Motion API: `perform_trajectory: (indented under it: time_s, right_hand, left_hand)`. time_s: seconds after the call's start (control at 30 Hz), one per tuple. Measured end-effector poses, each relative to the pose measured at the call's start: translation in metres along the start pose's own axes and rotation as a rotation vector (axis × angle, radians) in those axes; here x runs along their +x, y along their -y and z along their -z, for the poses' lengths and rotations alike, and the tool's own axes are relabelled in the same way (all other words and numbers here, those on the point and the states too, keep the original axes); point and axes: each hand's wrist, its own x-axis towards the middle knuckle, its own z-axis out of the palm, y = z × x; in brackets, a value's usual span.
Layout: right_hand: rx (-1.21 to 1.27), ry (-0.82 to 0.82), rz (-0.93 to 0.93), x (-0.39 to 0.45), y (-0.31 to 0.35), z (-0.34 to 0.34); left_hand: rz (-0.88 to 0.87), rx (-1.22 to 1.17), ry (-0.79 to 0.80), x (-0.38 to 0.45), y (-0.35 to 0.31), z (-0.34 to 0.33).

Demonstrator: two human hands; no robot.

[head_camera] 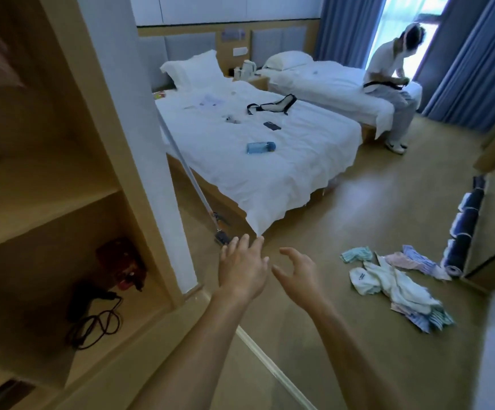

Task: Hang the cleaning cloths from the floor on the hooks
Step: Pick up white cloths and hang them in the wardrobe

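Both bare hands reach forward with nothing in them, while the pile of pale cleaning cloths point(397, 284) lies on the tan floor point(358, 202) off to the right.

The left hand point(242, 267) is stretched out with straight, slightly spread fingers and holds nothing; the right hand point(298, 275), just beside it, has loosely curved fingers spread wide and is likewise empty. The white, pink, blue and green cloths are scattered in a loose heap, well apart from both hands, near a rolled dark blue mat point(463, 229) leaning by a wooden panel. Beyond the hands stands a white-sheeted bed point(270, 161) with a blue plastic bottle point(260, 147) lying on it. A long pale mop handle point(187, 173) leans at the bed's left side. At left, an open wooden cupboard point(48, 187) holds a black hairdryer with coiled cord point(92, 309). Another person in white point(388, 87) sits on the farther bed.
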Motion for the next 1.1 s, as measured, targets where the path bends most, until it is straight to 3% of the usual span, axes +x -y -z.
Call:
perform_trajectory:
  time_s: [0.7, 1.1]
  right_hand:
    - [0.048, -0.228, -0.493, -0.021, -0.315, 0.257]
    - [0.039, -0.363, -0.643, 0.042, -0.446, 0.346]
  left_hand:
    - [-0.406, 0.100, 0.309, 0.065, -0.369, -0.195]
    - [-0.606, 0.151, 0.475, 0.178, -0.504, -0.313]
